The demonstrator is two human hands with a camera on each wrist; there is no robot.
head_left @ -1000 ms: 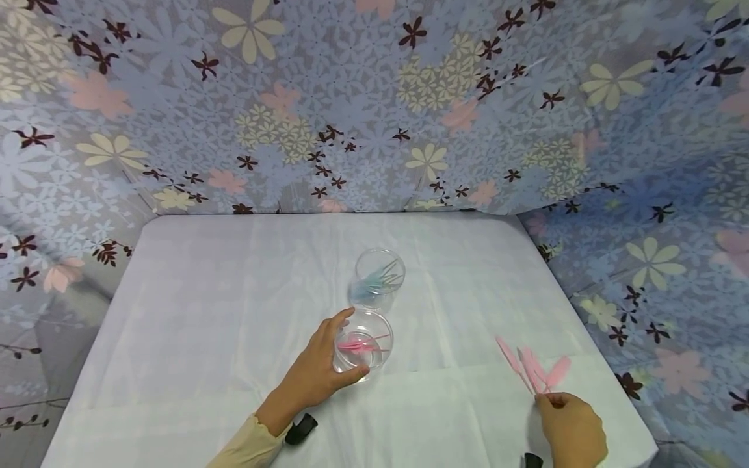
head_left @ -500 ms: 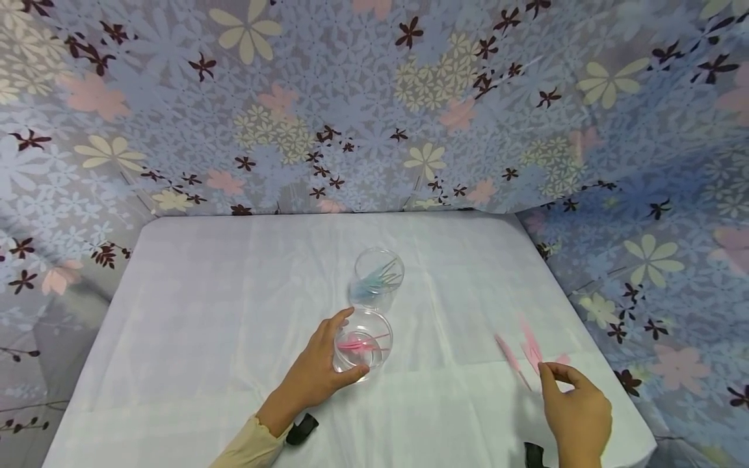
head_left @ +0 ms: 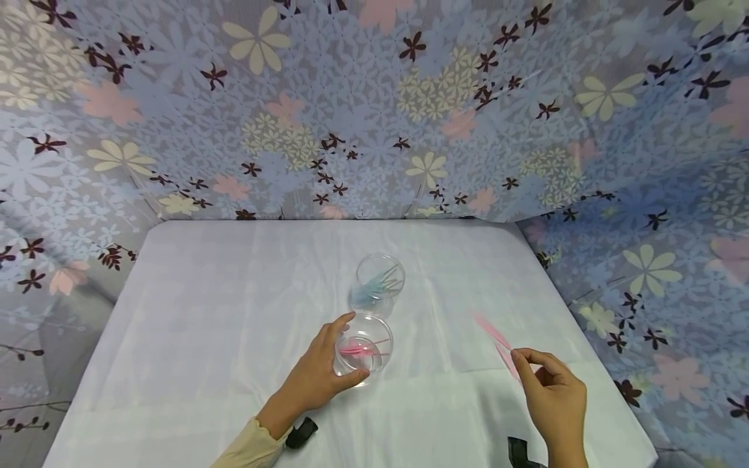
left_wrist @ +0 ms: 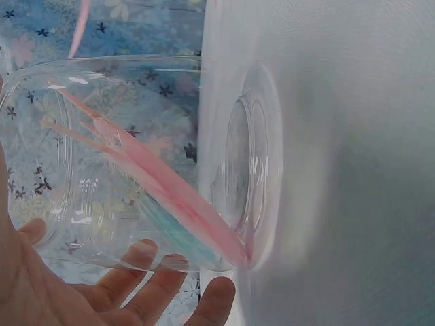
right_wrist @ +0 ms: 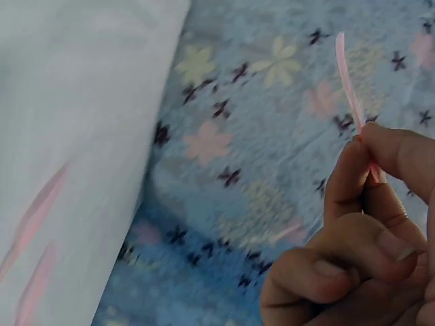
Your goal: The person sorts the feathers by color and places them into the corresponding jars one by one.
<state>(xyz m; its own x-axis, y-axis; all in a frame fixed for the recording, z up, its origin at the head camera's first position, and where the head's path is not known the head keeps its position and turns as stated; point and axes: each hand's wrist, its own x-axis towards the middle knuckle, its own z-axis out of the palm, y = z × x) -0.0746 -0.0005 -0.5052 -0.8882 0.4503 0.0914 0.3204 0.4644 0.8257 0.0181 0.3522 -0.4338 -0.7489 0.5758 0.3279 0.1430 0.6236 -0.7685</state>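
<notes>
My left hand (head_left: 316, 370) curls round the near side of a clear jar (head_left: 387, 359), which stands on the table. Pink feathers (left_wrist: 180, 187) lean inside that jar, quills toward its mouth, in the left wrist view. Between the thumb and fingertips of my right hand (head_left: 552, 383) a pink feather (head_left: 490, 329) is pinched, raised above the table to the right of the jar. The same feather (right_wrist: 349, 78) points upward in the right wrist view. Two more pink feathers lie on the cloth there, one higher (right_wrist: 37, 210), one lower (right_wrist: 34, 292).
Behind the jar I see a second clear jar (head_left: 399, 268) holding several blue feathers (head_left: 374, 289). A white cloth covers the table (head_left: 234, 292). Flowered fabric (head_left: 351, 117) hangs behind it and along its right side. A black strap is round each wrist.
My right hand has lifted a pink feather off the table and moved it left, turning as it goes. My left hand stays on the jar.
</notes>
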